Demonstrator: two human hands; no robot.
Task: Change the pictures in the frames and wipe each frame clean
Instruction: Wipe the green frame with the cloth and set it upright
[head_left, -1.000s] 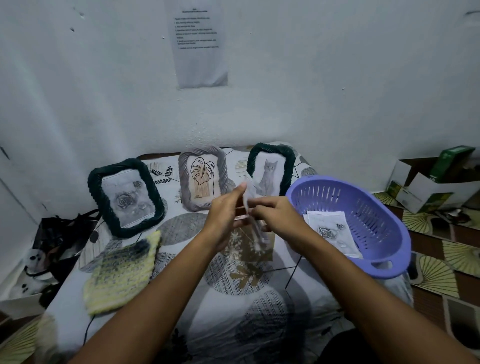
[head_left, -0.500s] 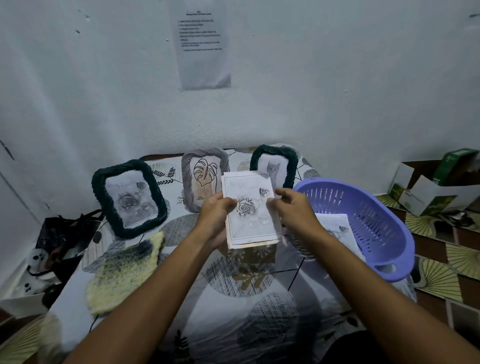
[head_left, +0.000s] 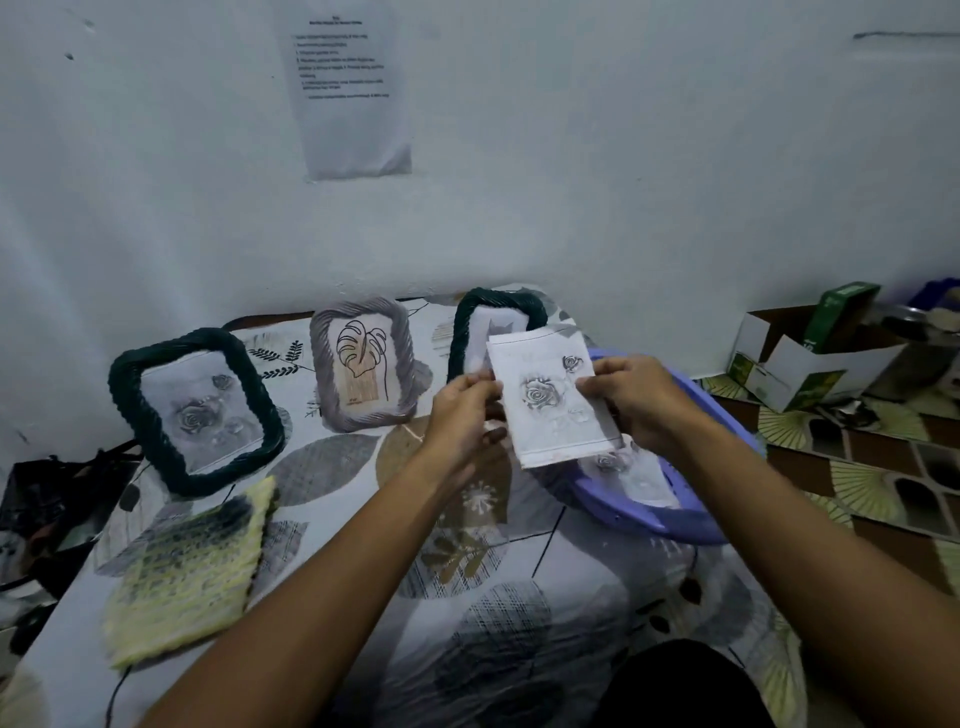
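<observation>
Both hands, left hand (head_left: 462, 410) and right hand (head_left: 631, 400), pinch the rose print (head_left: 550, 400) by its side edges, held above the purple basket (head_left: 675, 519) before the right green frame (head_left: 498, 312). Best keep it flat, fingertips off the image.

The printed sheet (head_left: 353, 88) taped to the wall is too blurred to read.

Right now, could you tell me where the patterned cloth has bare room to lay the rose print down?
Free: the patch of patterned cloth between the yellow knitted rag and the purple plastic basket, below both hands. Crowded: the wall side, where the dark green frame, grey frame and second green frame stand.
</observation>
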